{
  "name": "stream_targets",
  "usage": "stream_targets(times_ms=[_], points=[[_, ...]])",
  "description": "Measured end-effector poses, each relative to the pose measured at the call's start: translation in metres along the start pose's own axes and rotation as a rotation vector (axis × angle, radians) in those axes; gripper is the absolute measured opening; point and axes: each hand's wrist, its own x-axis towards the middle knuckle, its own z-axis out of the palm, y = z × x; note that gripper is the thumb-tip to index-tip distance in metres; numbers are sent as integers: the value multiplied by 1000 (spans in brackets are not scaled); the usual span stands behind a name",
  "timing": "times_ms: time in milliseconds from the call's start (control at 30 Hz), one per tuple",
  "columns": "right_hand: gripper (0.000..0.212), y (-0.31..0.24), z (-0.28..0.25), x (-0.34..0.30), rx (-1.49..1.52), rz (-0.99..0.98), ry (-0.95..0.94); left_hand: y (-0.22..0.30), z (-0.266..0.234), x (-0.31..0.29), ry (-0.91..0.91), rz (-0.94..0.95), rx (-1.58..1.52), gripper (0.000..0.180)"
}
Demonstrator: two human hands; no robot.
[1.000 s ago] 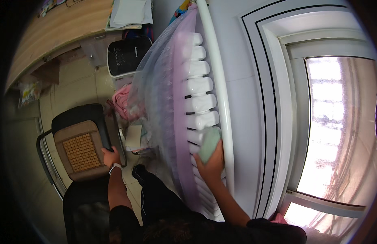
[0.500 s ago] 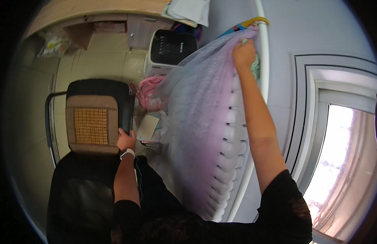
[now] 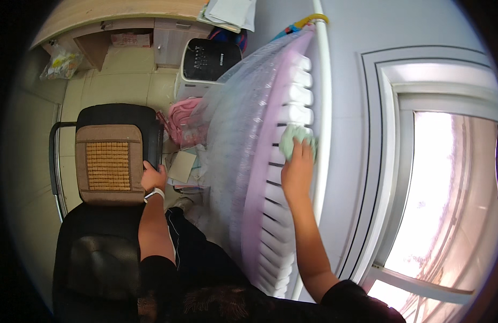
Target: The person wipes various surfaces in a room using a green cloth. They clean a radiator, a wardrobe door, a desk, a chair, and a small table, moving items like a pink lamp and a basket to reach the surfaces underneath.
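My right hand (image 3: 298, 171) presses a crumpled pale green cloth (image 3: 293, 141) onto the top of a white ribbed radiator (image 3: 299, 94), its fingers bent over the cloth. A sheer lilac and bluish cover (image 3: 227, 129) hangs over the radiator's left side, leaving the ribbed top bare. On the left, my left hand (image 3: 154, 176) is closed around the side edge of a black chair (image 3: 117, 114), whose back carries a brown pad with wooden beads (image 3: 108, 164). A pale band circles my left wrist.
A white pipe (image 3: 324, 97) runs along the wall beside the radiator. To the right is a window frame (image 3: 402, 102). Farther off stand a black-and-white box-shaped appliance (image 3: 208, 60) and a wooden desk (image 3: 120, 13). Pink fabric (image 3: 182, 116) and papers (image 3: 183, 166) lie by the cover.
My right hand has come back toward me along the radiator with the cloth, baring its far ribs. My left hand keeps its hold on the chair. The whole view has shifted slightly.
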Motion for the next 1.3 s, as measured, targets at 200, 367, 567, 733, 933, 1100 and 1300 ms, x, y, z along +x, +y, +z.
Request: stream_targets(times_ms=[200,367,567,733,933,1100,1300], points=[[68,18,-102,-126,40,32,250,-27,-15,15,-430,108,22,82],[65,49,-112,-253,-5,179,3,-12,-65,10,-903,247,544,91],[63,66,-74,-252,121,149,275,13,-245,-26,-1013,162,272,78],[43,59,-36,-127,86,2,516,-29,-343,-1,-606,699,494,71],[29,53,-9,-187,40,-221,387,-41,-492,-239,-699,668,409,53],[37,26,-10,-322,229,65,338,-155,-490,-357,-133,678,218,33],[48,14,-8,-320,84,191,383,-219,-424,-359,771,852,-333,27]])
